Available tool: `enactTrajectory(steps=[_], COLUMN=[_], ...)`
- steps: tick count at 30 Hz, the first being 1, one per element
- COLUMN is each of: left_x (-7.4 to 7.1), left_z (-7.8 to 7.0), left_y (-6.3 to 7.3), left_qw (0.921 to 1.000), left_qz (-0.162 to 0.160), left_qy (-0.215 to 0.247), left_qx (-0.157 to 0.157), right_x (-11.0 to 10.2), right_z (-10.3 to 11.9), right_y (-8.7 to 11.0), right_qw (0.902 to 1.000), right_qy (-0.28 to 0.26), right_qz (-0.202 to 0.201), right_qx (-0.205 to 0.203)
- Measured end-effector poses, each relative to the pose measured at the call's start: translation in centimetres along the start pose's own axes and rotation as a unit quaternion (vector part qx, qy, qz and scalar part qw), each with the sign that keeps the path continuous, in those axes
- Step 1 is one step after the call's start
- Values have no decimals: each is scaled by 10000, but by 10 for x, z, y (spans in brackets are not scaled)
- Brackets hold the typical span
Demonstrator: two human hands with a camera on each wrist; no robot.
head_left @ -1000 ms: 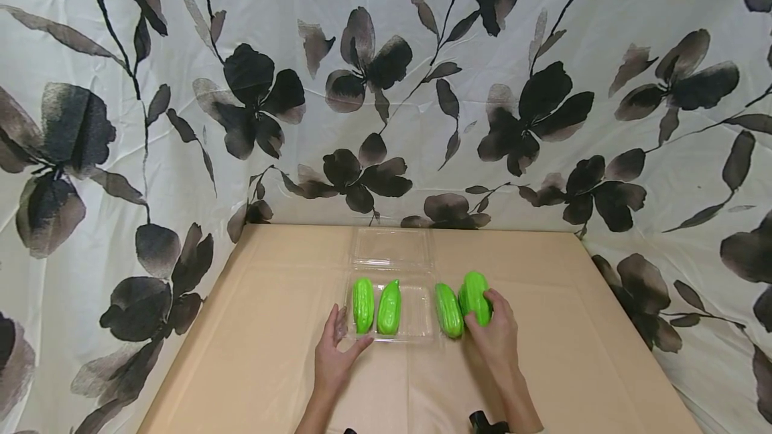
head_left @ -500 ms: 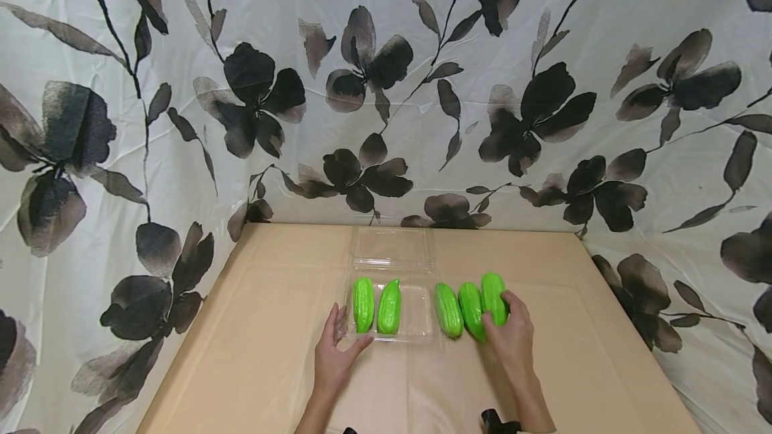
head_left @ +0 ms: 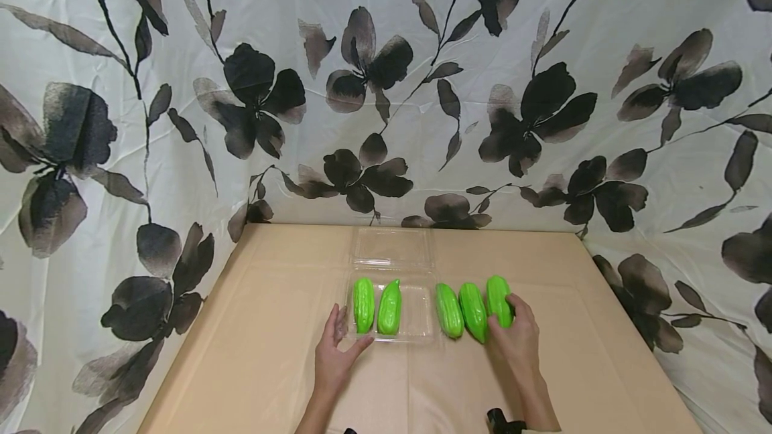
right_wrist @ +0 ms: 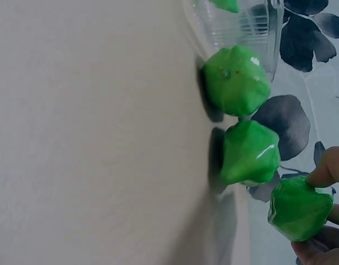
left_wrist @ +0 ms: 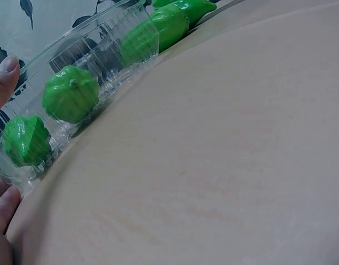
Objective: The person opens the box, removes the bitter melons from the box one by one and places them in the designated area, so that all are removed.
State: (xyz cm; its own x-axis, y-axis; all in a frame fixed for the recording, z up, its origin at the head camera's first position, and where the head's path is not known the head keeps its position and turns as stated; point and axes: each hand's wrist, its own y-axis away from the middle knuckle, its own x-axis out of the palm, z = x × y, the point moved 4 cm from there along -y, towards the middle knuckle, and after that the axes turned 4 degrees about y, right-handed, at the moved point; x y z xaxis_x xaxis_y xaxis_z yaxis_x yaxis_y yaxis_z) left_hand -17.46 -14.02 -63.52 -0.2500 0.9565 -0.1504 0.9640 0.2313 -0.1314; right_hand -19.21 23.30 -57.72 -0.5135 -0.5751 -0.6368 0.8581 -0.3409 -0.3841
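Note:
A clear plastic clamshell container point(head_left: 419, 307) sits on the table with its lid point(head_left: 392, 248) folded back. Two ridged green cucumbers, a left one point(head_left: 364, 305) and a right one point(head_left: 389, 307), lie side by side inside it. My left hand point(head_left: 335, 353) holds the container's near left corner, thumb point(left_wrist: 7, 76) and fingers on either side of it. Right of the container, one cucumber point(head_left: 449, 311) and another point(head_left: 473, 311) lie on the table. My right hand point(head_left: 521, 333) grips a further cucumber point(right_wrist: 301, 208) between thumb and fingers; it appears raised off the table.
A tan cloth covers the table point(head_left: 410, 387), whose far edge meets a white curtain point(head_left: 446, 139) with dark flowers. Bare tabletop stretches right of my right hand and left of the container. A black wrist mount point(head_left: 504, 422) shows at the right forearm.
My right hand has shifted right with its cucumber, away from the two lying by the container, and the gap beside it has widened. My left hand and the container have stayed put.

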Motion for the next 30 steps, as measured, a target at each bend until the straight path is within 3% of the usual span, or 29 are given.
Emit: enactTrajectory(steps=[7,14,23,30], left_x=[0,0,0,0], left_z=[0,1,1,1], left_y=[0,0,0,0], left_qw=[10000,10000,10000,10000], left_qz=[-18,-21,-17,-25], left_qy=[11,-12,-1,-21], left_qx=[-12,2,2,9], right_x=[3,6,10,11], right_z=[-8,-15,-23,-25], right_y=[0,0,1,1], right_qw=[9999,9975,9944,9939], right_qy=[91,190,187,240], right_qz=[72,597,944,1002], right_qx=[36,334,427,404])
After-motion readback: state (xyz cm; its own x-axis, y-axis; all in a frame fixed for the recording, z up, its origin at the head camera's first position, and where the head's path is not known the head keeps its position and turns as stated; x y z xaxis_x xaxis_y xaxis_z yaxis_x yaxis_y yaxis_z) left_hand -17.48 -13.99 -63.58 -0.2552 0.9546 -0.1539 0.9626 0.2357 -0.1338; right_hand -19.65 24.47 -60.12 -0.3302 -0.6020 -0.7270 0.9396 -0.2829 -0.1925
